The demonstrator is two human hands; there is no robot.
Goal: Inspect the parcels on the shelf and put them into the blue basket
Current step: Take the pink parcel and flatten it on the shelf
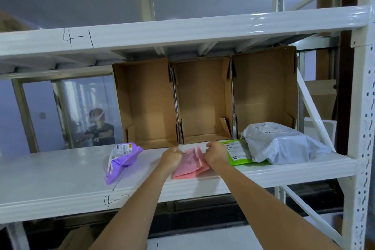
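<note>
A pink parcel (190,165) lies on the white shelf (60,170), near its front edge. My left hand (171,157) grips its left top edge and my right hand (216,153) grips its right top edge. Left of them a purple parcel (121,158) with a white label lies partly over the shelf. To the right a green parcel (236,152) lies flat, its right side under a large grey plastic parcel (280,144). The blue basket is not in view.
Three open cardboard boxes (203,99) stand on their sides at the back of the shelf. An upper shelf beam marked 4-1 (78,38) runs overhead. The rack's white upright (363,128) is at the right. A person (99,128) stands beyond the rack at the left.
</note>
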